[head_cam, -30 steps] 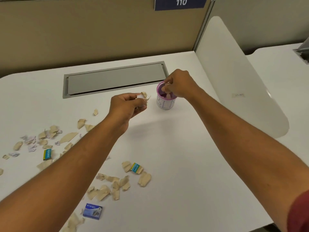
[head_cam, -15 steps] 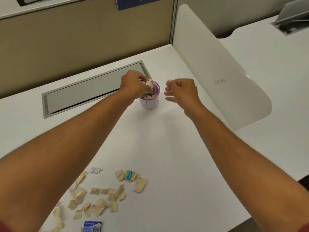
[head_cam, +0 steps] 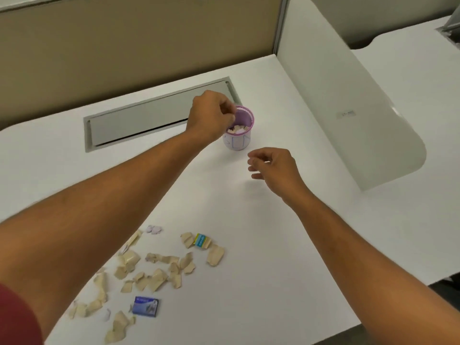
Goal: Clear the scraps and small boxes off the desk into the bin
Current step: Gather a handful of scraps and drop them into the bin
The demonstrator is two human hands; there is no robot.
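Observation:
A small white bin with a purple rim (head_cam: 239, 143) stands on the white desk (head_cam: 249, 220), with tan and white scraps inside it. My left hand (head_cam: 211, 115) is at the bin's left rim, fingers curled together, and I see nothing between them. My right hand (head_cam: 273, 165) hovers just right of and nearer than the bin, fingers loosely apart and holding nothing. Several tan paper scraps (head_cam: 159, 277) lie near the front left of the desk. A blue box (head_cam: 145, 306) and a teal and yellow box (head_cam: 202, 241) lie among them.
A grey cable flap (head_cam: 139, 120) is set into the desk behind the bin. A white rounded divider panel (head_cam: 348, 108) stands to the right, with another desk beyond it. A tan partition wall runs along the back. Two pale purple scraps (head_cam: 154, 229) lie by my left forearm.
My left hand carried its scraps to the bin, and they now lie inside it. My right hand pulled back from the bin toward me, holding nothing.

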